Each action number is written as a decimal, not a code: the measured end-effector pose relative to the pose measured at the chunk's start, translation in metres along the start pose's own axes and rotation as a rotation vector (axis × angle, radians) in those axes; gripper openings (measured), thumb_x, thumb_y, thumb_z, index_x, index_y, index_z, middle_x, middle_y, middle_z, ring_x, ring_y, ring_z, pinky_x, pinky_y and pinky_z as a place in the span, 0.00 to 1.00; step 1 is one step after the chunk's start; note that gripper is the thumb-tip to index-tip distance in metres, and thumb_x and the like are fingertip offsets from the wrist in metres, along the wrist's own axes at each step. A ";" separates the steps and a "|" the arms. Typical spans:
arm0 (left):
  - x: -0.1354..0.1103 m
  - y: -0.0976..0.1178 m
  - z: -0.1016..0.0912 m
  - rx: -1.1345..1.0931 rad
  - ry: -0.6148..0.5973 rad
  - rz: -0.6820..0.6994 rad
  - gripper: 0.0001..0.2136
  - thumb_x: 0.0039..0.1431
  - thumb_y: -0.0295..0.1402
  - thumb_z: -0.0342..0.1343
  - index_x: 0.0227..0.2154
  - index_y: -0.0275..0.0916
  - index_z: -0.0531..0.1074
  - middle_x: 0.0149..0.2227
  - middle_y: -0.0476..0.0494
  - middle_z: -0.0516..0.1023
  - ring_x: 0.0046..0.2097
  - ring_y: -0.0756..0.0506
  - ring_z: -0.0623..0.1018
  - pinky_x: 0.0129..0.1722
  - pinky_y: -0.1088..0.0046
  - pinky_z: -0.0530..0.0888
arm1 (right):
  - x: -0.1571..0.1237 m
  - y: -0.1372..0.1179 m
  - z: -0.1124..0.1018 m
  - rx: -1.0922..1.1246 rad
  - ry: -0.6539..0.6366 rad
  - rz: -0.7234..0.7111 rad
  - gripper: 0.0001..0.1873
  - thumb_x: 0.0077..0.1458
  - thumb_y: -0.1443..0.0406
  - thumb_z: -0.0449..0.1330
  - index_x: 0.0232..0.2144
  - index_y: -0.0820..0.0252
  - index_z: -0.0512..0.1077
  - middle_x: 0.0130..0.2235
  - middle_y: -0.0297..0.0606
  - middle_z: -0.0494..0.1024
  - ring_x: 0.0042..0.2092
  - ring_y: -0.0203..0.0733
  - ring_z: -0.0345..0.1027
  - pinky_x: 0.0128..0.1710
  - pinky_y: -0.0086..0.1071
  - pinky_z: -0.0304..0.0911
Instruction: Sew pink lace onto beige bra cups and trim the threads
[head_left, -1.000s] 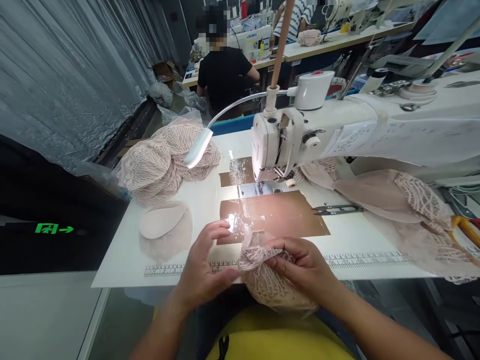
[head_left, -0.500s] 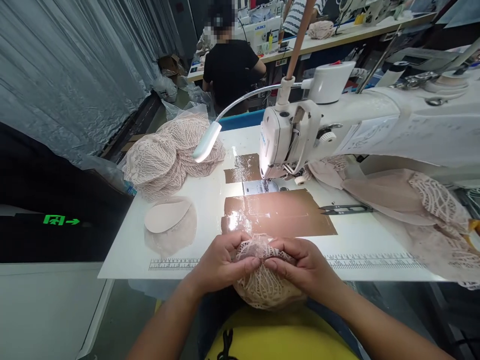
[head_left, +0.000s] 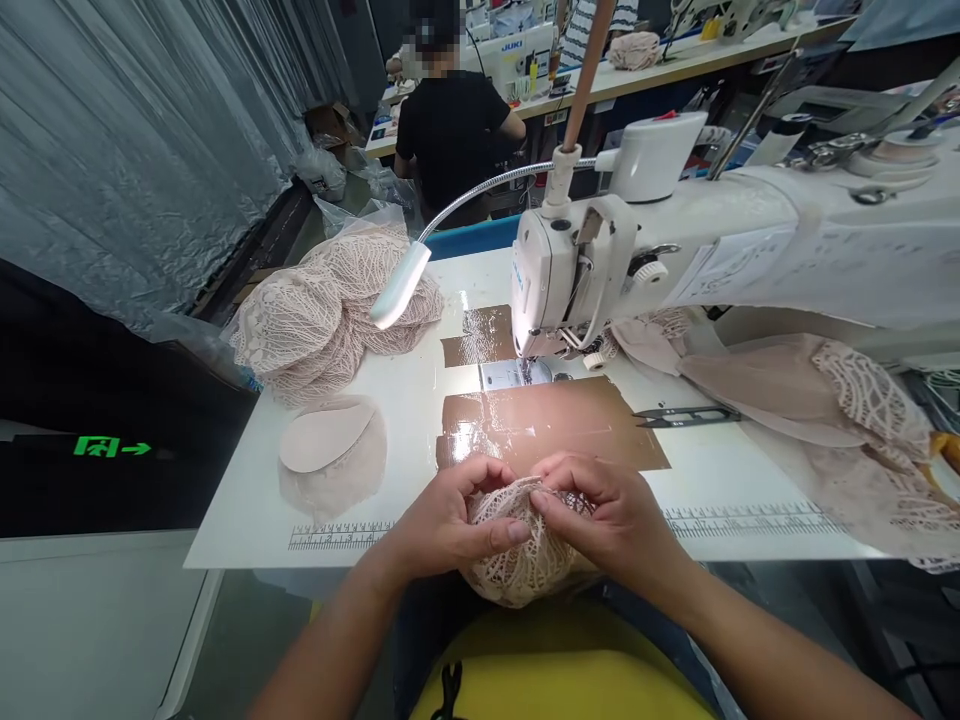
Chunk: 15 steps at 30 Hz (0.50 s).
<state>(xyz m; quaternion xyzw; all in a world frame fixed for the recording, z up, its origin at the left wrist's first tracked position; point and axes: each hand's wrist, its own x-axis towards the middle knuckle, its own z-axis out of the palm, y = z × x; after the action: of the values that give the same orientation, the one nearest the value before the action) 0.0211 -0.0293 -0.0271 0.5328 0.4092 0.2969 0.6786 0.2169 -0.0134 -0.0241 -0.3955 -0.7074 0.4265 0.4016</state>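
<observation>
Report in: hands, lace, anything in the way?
Left hand, right hand both on bunched lace, near front of table. Black snips farther right, apart from both hands.

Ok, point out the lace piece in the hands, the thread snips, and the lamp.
Lace piece (head_left: 519, 570): head view, on its rounded front below the thumbs.
Thread snips (head_left: 716, 414): head view, on the dark handle.
Lamp (head_left: 401, 287): head view, on its white head.

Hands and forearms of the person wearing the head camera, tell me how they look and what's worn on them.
The five-fingered left hand and right hand are both ungloved, with no ring or bracelet that I can see. The slim, tapering left forearm and right forearm show no sleeve, watch or marking. Finer nail detail is too small to tell.
</observation>
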 end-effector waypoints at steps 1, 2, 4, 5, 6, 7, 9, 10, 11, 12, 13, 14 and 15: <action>0.002 -0.001 0.000 -0.019 -0.009 -0.023 0.17 0.51 0.39 0.63 0.40 0.35 0.67 0.34 0.47 0.67 0.34 0.51 0.67 0.33 0.76 0.65 | 0.001 0.000 0.000 -0.009 -0.004 0.016 0.09 0.52 0.68 0.58 0.20 0.59 0.68 0.28 0.34 0.77 0.29 0.35 0.70 0.29 0.27 0.63; 0.003 -0.001 0.000 -0.029 -0.011 -0.035 0.16 0.52 0.40 0.62 0.37 0.35 0.68 0.32 0.48 0.66 0.33 0.51 0.66 0.32 0.77 0.64 | 0.001 0.001 0.000 -0.020 -0.011 0.032 0.10 0.52 0.67 0.58 0.20 0.59 0.68 0.27 0.34 0.76 0.28 0.35 0.69 0.28 0.27 0.62; 0.006 -0.003 0.000 -0.022 -0.004 -0.033 0.14 0.54 0.41 0.60 0.32 0.34 0.68 0.28 0.50 0.65 0.30 0.53 0.64 0.28 0.78 0.62 | 0.001 0.001 0.000 -0.042 -0.026 0.059 0.11 0.52 0.66 0.58 0.19 0.59 0.68 0.25 0.33 0.76 0.26 0.34 0.68 0.26 0.27 0.60; 0.007 -0.003 0.001 -0.003 0.005 -0.024 0.14 0.55 0.41 0.59 0.30 0.34 0.68 0.27 0.50 0.64 0.29 0.53 0.63 0.27 0.78 0.61 | 0.002 0.002 -0.001 -0.054 -0.030 0.069 0.11 0.52 0.66 0.58 0.19 0.59 0.68 0.25 0.33 0.76 0.26 0.34 0.67 0.26 0.28 0.60; 0.008 -0.003 0.001 0.024 0.016 -0.014 0.14 0.56 0.41 0.58 0.29 0.33 0.67 0.26 0.50 0.63 0.28 0.53 0.63 0.27 0.78 0.60 | 0.002 0.003 -0.001 -0.065 -0.033 0.078 0.11 0.52 0.65 0.58 0.19 0.59 0.68 0.25 0.33 0.75 0.26 0.34 0.67 0.26 0.28 0.59; 0.009 -0.002 0.002 0.055 0.029 -0.003 0.14 0.56 0.42 0.57 0.28 0.33 0.67 0.26 0.51 0.63 0.28 0.53 0.62 0.26 0.79 0.59 | 0.002 0.003 -0.002 -0.077 -0.033 0.090 0.11 0.52 0.65 0.58 0.20 0.59 0.69 0.24 0.33 0.75 0.26 0.34 0.67 0.26 0.28 0.59; 0.011 -0.001 0.002 0.123 0.053 0.028 0.14 0.58 0.41 0.55 0.27 0.33 0.67 0.25 0.51 0.61 0.28 0.53 0.61 0.25 0.79 0.58 | 0.004 0.005 -0.005 -0.094 -0.039 0.137 0.11 0.52 0.63 0.59 0.20 0.60 0.69 0.23 0.33 0.74 0.25 0.34 0.65 0.25 0.28 0.58; 0.011 0.000 0.003 0.153 0.060 0.050 0.14 0.59 0.41 0.55 0.27 0.33 0.67 0.25 0.51 0.61 0.27 0.54 0.60 0.25 0.79 0.57 | 0.005 0.006 -0.007 -0.083 -0.050 0.169 0.10 0.52 0.62 0.59 0.22 0.60 0.70 0.23 0.33 0.73 0.26 0.35 0.65 0.25 0.28 0.58; 0.012 0.001 0.003 0.178 0.064 0.074 0.14 0.59 0.40 0.54 0.26 0.33 0.67 0.24 0.51 0.60 0.27 0.54 0.60 0.25 0.78 0.57 | 0.007 0.008 -0.009 -0.053 -0.072 0.203 0.09 0.52 0.61 0.60 0.24 0.60 0.71 0.25 0.33 0.74 0.27 0.35 0.65 0.26 0.28 0.58; 0.012 0.002 0.003 0.195 0.066 0.095 0.14 0.59 0.40 0.54 0.26 0.33 0.67 0.24 0.52 0.60 0.27 0.54 0.59 0.25 0.78 0.57 | 0.008 0.009 -0.011 -0.005 -0.109 0.236 0.08 0.52 0.60 0.60 0.27 0.60 0.72 0.27 0.34 0.74 0.28 0.36 0.65 0.27 0.28 0.59; 0.012 0.003 0.003 0.202 0.066 0.108 0.14 0.59 0.39 0.54 0.26 0.33 0.67 0.24 0.52 0.60 0.27 0.54 0.59 0.25 0.78 0.56 | 0.010 0.010 -0.012 0.052 -0.155 0.264 0.09 0.52 0.59 0.60 0.29 0.60 0.73 0.28 0.34 0.74 0.29 0.36 0.65 0.28 0.28 0.59; 0.013 0.004 0.003 0.193 0.059 0.110 0.13 0.59 0.39 0.54 0.26 0.33 0.67 0.23 0.52 0.60 0.26 0.54 0.59 0.25 0.78 0.57 | 0.012 0.012 -0.014 0.111 -0.202 0.288 0.10 0.52 0.59 0.60 0.31 0.60 0.73 0.29 0.34 0.74 0.30 0.36 0.65 0.28 0.28 0.59; 0.013 0.005 0.003 0.163 0.041 0.098 0.13 0.59 0.39 0.55 0.27 0.33 0.68 0.24 0.52 0.60 0.27 0.54 0.59 0.25 0.78 0.57 | 0.013 0.013 -0.015 0.165 -0.243 0.307 0.11 0.52 0.58 0.60 0.30 0.61 0.73 0.28 0.34 0.73 0.30 0.35 0.64 0.28 0.28 0.59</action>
<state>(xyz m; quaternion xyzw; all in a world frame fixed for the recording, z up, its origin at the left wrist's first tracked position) 0.0298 -0.0188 -0.0253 0.5995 0.4192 0.3066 0.6090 0.2282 0.0070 -0.0283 -0.4099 -0.6448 0.5837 0.2748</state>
